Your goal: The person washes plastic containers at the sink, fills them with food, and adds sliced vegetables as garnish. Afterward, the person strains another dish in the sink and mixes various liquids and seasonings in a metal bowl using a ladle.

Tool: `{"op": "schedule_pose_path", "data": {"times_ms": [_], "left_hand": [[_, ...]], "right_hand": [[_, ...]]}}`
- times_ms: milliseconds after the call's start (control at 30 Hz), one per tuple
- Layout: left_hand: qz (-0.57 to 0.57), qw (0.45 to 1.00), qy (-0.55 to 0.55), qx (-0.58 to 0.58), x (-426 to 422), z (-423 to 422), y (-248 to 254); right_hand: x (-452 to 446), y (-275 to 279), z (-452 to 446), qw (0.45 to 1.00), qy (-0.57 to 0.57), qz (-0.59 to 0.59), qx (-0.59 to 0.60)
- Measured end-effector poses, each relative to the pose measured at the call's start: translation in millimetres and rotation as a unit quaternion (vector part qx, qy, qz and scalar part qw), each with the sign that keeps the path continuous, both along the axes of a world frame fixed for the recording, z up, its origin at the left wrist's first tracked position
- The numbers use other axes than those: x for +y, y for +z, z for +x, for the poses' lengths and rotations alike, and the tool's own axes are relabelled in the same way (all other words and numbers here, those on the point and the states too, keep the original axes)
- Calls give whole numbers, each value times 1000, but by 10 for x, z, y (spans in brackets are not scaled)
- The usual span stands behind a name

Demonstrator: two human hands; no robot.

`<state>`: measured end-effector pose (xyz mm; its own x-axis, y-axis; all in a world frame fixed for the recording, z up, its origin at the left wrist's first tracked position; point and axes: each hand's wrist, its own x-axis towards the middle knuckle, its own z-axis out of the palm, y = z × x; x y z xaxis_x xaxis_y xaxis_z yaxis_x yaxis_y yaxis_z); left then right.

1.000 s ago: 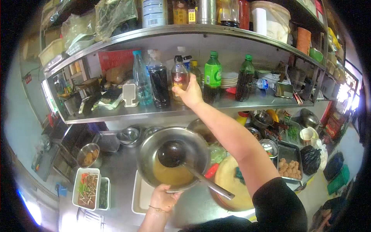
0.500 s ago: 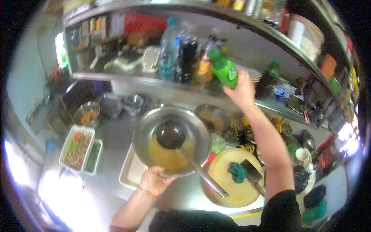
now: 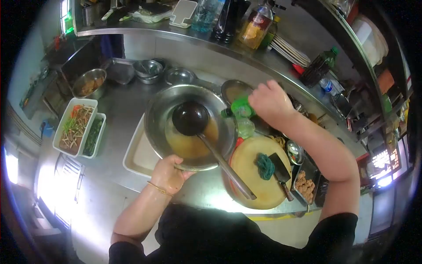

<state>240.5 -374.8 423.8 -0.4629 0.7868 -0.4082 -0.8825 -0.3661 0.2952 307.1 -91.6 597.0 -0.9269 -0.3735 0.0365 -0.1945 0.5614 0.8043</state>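
My left hand [image 3: 169,175] grips the near rim of a wide steel bowl [image 3: 156,103], which is tilted and holds yellowish-brown liquid. A ladle [image 3: 190,119] with a dark, wet-looking bowl rests in it, its long handle reaching over the rim towards the cutting board. My right hand [image 3: 271,102] is closed round a green bottle [image 3: 241,108]. That bottle lies tipped on its side, neck pointing left at the bowl's right edge. Whether liquid is leaving it, I cannot tell.
Right of the bowl, a round cutting board [image 3: 246,171] carries a green cloth [image 3: 265,166] and a cleaver [image 3: 280,169]. A white tray [image 3: 136,152] sits partly under the bowl. Vegetable containers [image 3: 74,127] stand left. Above runs a shelf [image 3: 145,33] with bottles and stacked plates.
My right hand has brought the green bottle down from shelf height and tipped it towards the bowl. My left hand still grips the rim. The view has tilted downward.
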Motion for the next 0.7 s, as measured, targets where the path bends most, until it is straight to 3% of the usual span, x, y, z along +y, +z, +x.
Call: {"op": "schedule_pose_path", "data": {"times_ms": [133, 300, 400, 600, 700], "left_hand": [[6, 1000, 2, 2, 19, 19, -34], [-25, 999, 10, 18, 21, 42, -71], [-35, 999, 5, 15, 50, 22, -142], [-31, 999, -7, 13, 110, 44, -263], [-18, 1000, -13, 12, 129, 21, -335]], "right_hand": [[-158, -97, 201, 995, 11, 18, -99], [-65, 35, 136, 998, -62, -2, -21], [-199, -29, 205, 983, -101, 35, -146], [16, -36, 243, 992, -89, 60, -70], [-141, -137, 326, 978, -104, 76, -162]]}}
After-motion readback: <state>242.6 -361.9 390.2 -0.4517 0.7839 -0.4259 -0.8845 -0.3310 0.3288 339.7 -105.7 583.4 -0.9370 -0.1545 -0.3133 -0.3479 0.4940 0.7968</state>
